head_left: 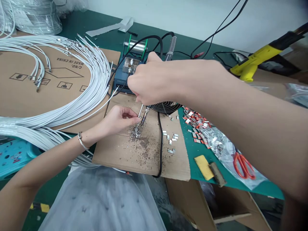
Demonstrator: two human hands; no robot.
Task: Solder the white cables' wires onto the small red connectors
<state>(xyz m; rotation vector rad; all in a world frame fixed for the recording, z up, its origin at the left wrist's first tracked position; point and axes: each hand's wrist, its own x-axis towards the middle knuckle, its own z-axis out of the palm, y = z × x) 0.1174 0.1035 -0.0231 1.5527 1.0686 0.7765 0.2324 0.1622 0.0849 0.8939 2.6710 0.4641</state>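
Hand (left) [125, 119]: pinching a thin white rod-like piece [141, 110]
Hand (right) [144, 78]: closed around a silver-barrelled soldering iron [145, 116] — tip downward, beside the piece
Beneath: flat brown cardboard sheet [120, 150] — scattered dark debris [146, 146]

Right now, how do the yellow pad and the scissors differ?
Colour: the yellow pad is yellow; the scissors have orange-red handles.
Shape: the yellow pad is a flat rectangle; the scissors have looped handles.
Support: the yellow pad lies on the green tabletop; the scissors lie on clear plastic.
Shared: both are near the tabletop's front edge.
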